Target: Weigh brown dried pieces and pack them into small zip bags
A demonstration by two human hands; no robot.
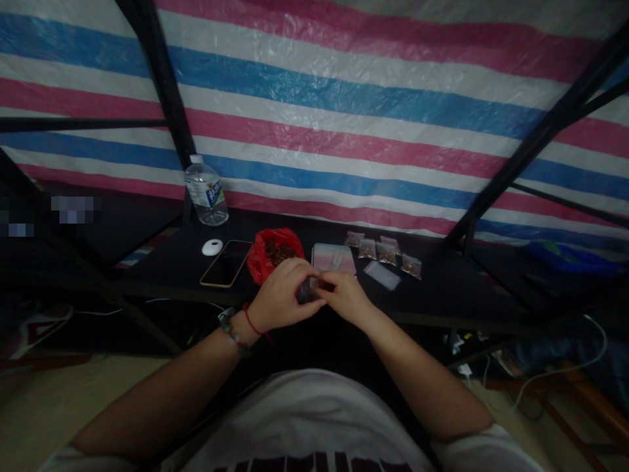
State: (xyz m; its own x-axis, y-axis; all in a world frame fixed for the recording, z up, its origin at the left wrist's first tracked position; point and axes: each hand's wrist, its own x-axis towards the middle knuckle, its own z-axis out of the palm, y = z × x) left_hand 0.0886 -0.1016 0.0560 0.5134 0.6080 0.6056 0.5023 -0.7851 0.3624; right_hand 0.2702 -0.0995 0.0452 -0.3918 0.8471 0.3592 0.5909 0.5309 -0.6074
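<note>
Bottle (pixel 206 193) at the back, phone (pixel 227 263) and white case (pixel 212 247) lying near it on the black desk (pixel 295 226)! Red bag (pixel 258 259) of brown bits crowds the left hand (pixel 289 292), pale tray (pixel 322 254) just behind the fingers, filled packets (pixel 367 248) off right. Forearms converge, the left hand curled around a clear bag (pixel 308 288) at the desk's front edge; the right hand's (pixel 346 295) fingertips meet it, whether pinching I can't tell.
</note>
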